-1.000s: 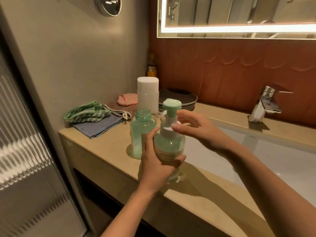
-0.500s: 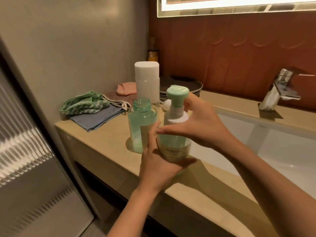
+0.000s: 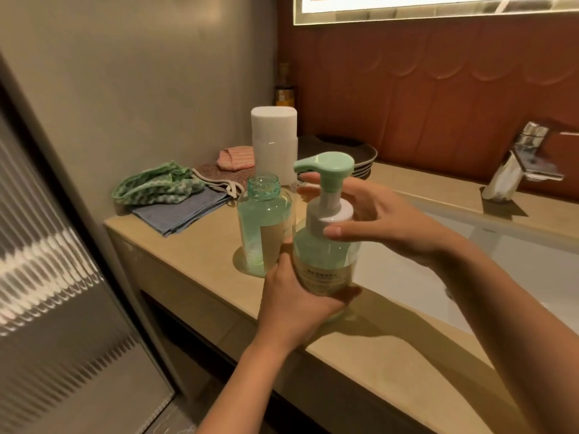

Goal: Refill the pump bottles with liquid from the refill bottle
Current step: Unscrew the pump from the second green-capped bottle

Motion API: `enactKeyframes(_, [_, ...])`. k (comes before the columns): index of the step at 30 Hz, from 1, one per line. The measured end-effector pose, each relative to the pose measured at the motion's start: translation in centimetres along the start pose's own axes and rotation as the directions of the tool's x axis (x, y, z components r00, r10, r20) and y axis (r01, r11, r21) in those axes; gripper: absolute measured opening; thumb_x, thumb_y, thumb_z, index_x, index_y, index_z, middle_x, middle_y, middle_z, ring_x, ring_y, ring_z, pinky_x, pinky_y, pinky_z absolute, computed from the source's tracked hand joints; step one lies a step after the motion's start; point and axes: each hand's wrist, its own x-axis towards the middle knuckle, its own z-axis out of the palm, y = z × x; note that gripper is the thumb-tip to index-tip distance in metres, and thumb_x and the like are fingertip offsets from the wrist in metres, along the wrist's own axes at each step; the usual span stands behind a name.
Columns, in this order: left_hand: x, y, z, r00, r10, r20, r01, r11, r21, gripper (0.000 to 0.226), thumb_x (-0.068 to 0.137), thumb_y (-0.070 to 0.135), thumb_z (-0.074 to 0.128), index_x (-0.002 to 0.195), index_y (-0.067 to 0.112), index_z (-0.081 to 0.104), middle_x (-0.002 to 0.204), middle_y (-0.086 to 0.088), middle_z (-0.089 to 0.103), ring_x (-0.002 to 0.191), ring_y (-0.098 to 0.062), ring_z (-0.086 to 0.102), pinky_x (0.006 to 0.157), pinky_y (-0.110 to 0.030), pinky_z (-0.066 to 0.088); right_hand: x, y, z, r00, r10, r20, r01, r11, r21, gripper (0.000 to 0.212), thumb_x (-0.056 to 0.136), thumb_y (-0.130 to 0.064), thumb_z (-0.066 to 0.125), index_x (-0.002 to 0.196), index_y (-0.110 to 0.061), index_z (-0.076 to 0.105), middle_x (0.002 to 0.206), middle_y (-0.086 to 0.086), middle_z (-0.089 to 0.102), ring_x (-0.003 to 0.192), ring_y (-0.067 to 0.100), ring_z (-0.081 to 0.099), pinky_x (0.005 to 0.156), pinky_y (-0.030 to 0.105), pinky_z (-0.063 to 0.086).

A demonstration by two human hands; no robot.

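Right, the pump bottle (image 3: 326,255) is at the near edge of the table (image 3: 194,245), just left of the sink basin (image 3: 470,261). My left hand (image 3: 297,299) hides its base, so I cannot tell whether it rests on the top or is lifted a touch. It looks like clear, fairly stiff plastic with pale green liquid inside, so I'd judge it moderately heavy, bottom-weighted and smooth enough to turn slippery if any soap has run down it. The labelled lower body seems the best place to brace it, and the left hand grips it there, palm to the near side and fingers wrapped round. To get it open I'd twist at the white collar (image 3: 332,211) rather than the mint pump head (image 3: 326,164), which I expect would sink or spin. My right hand (image 3: 391,223) comes in from the right, wrist level. Its thumb (image 3: 333,230) presses the collar's front and its fingers (image 3: 310,177) reach round the far side of the neck, so it pinches the collar loosely. Touching the pump bottle on the left stands an uncapped teal bottle (image 3: 264,223), with a tall white bottle (image 3: 274,142) farther back; a careless twist could knock either.
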Motion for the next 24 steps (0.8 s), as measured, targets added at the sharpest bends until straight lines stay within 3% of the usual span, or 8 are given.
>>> enactKeyframes(3, [0.0,-0.3,0.1,1.000,0.011,0.009,-0.011,1.000,-0.007,0.090,0.040,0.068,0.076,0.114,0.030,0.043,0.109,0.010,0.059,0.106,-0.011,0.056,0.087,-0.038,0.052,0.2,-0.7,0.8,0.987,-0.015,-0.160,-0.025,0.969,-0.245,0.062,0.061,-0.047,0.074,0.115,-0.050,0.043,0.118,-0.027,0.053,0.110,-0.007,0.051,0.081,0.014,0.045])
enactKeyframes(6, [0.0,-0.4,0.2,0.999,-0.035,0.014,0.036,0.999,-0.021,0.095,0.035,0.069,0.075,0.115,0.029,0.044,0.110,0.008,0.058,0.109,-0.014,0.055,0.089,-0.040,0.052,0.4,-0.8,1.3,0.928,-0.144,-0.344,-0.014,0.909,-0.418,0.080,0.049,-0.064,0.078,0.119,-0.038,0.049,0.111,-0.018,0.058,0.101,-0.001,0.053,0.082,0.022,0.046])
enactKeyframes(8, [0.0,-0.1,0.2,1.000,-0.018,0.000,0.018,1.000,-0.010,0.095,0.036,0.067,0.076,0.117,0.029,0.043,0.110,0.009,0.059,0.108,-0.014,0.056,0.088,-0.036,0.052,0.3,-0.9,1.2,0.909,-0.175,-0.379,-0.008,0.900,-0.436,0.083,0.048,-0.064,0.077,0.120,-0.029,0.053,0.105,-0.013,0.062,0.095,0.002,0.055,0.083,0.030,0.049])
enactKeyframes(11, [0.0,0.1,0.1,0.999,0.043,-0.009,-0.043,0.998,-0.034,0.093,0.041,0.061,0.079,0.122,0.035,0.040,0.112,0.013,0.061,0.108,-0.011,0.058,0.087,-0.036,0.053,0.1,-1.0,0.2,0.943,-0.153,-0.295,0.033,0.926,-0.376,0.072,0.055,-0.053,0.083,0.118,-0.029,0.057,0.108,-0.009,0.065,0.101,0.006,0.059,0.091,0.035,0.049])
enactKeyframes(15, [0.0,0.1,0.1,0.998,0.064,-0.001,-0.064,0.995,-0.080,0.095,0.044,0.061,0.081,0.126,0.041,0.036,0.116,0.015,0.059,0.111,-0.008,0.056,0.089,-0.041,0.052,-0.2,-1.3,0.0,0.993,-0.049,-0.108,0.018,0.961,-0.276,0.054,0.068,-0.045,0.077,0.115,-0.042,0.050,0.121,-0.020,0.059,0.113,-0.006,0.053,0.097,0.018,0.043])
enactKeyframes(17, [0.0,0.1,0.1,0.997,0.082,0.003,-0.082,0.994,-0.073,0.099,0.045,0.062,0.081,0.130,0.039,0.035,0.120,0.017,0.057,0.114,-0.006,0.053,0.092,-0.039,0.050,-0.3,-1.8,0.9,0.990,-0.005,-0.144,-0.037,0.958,-0.286,0.052,0.065,-0.055,0.074,0.107,-0.048,0.044,0.114,-0.027,0.054,0.105,-0.014,0.050,0.084,0.009,0.042])
enactKeyframes(20, [0.2,0.1,0.2,0.998,0.070,-0.006,-0.071,0.994,-0.086,0.102,0.045,0.060,0.083,0.132,0.044,0.032,0.124,0.017,0.055,0.117,-0.007,0.052,0.095,-0.040,0.049,0.2,-1.9,2.3,0.939,-0.104,-0.329,-0.058,0.892,-0.448,0.059,0.055,-0.066,0.065,0.105,-0.043,0.044,0.109,-0.013,0.055,0.101,0.003,0.050,0.080,0.019,0.043])
enactKeyframes(24, [0.2,-0.1,0.3,0.998,0.055,-0.011,-0.055,0.995,-0.082,0.097,0.041,0.060,0.082,0.124,0.048,0.034,0.120,0.015,0.057,0.114,-0.010,0.054,0.091,-0.043,0.051,0.1,-1.8,1.5,0.934,-0.153,-0.324,-0.021,0.880,-0.474,0.048,0.058,-0.055,0.075,0.099,-0.041,0.053,0.091,-0.026,0.057,0.089,-0.008,0.053,0.069,0.009,0.039])
